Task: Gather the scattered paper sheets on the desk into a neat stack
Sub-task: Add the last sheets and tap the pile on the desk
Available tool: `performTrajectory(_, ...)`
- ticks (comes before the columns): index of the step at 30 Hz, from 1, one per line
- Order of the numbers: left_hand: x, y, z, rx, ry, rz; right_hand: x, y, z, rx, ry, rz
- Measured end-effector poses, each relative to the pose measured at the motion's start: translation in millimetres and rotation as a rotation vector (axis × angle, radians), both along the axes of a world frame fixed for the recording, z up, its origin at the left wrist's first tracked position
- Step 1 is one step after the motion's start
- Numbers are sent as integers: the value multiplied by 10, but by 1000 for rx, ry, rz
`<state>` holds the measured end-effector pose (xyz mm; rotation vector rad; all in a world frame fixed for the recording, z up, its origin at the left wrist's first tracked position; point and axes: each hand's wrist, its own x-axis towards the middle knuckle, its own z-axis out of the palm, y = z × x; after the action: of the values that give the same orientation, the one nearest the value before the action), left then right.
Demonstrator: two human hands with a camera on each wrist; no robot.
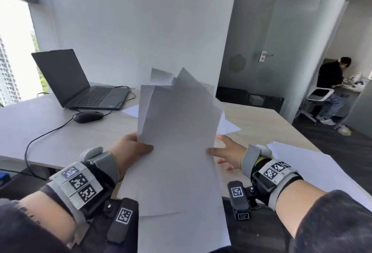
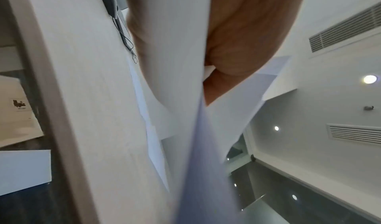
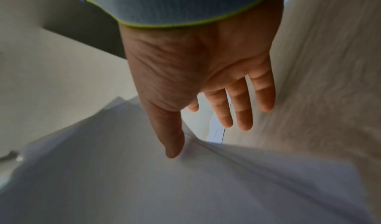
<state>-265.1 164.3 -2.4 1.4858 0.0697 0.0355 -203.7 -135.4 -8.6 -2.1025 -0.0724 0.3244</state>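
Holding one uneven sheaf [image 1: 177, 142], two hands [image 1: 128, 148]

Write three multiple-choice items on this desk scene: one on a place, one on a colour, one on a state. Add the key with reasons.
1. Where is the mouse?
A. in front of the laptop
B. on the floor
C. under the held sheets

2. What colour is the laptop?
A. white
B. dark grey
C. red

3. How does the right hand stand?
A. balled into a fist
B. fingers spread, thumb on the sheets
C. gripping the mouse

Key: A, the mouse lies on the desk nearer than the keyboard; B, its lid and keyboard are dark grey; B, the right wrist view shows straight fingers, while the left hand pinches the sheets.
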Motion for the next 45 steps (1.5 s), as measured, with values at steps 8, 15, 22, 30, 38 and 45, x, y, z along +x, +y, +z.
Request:
performTrajectory(8,462,-155,300,-89,-176,-11,347,66,161,693,-35,-107)
performTrajectory(15,1042,-323,727,-37,-342,92,652,-11,612,825,-233,-135)
performTrajectory(22,1546,-306,992,78,-414,90,933,-53,884,844,-340,-122)
performTrajectory(30,1753,-352,323,61,-210,28,980,-64,388,708,-276,-192)
performTrajectory(38,1847,-461,775,-47,-403,55,1154,-78,797,819,-424,-121)
performTrajectory(45,1861,-476,182,64,-242,6,1105,-109,165,665,-299,-151)
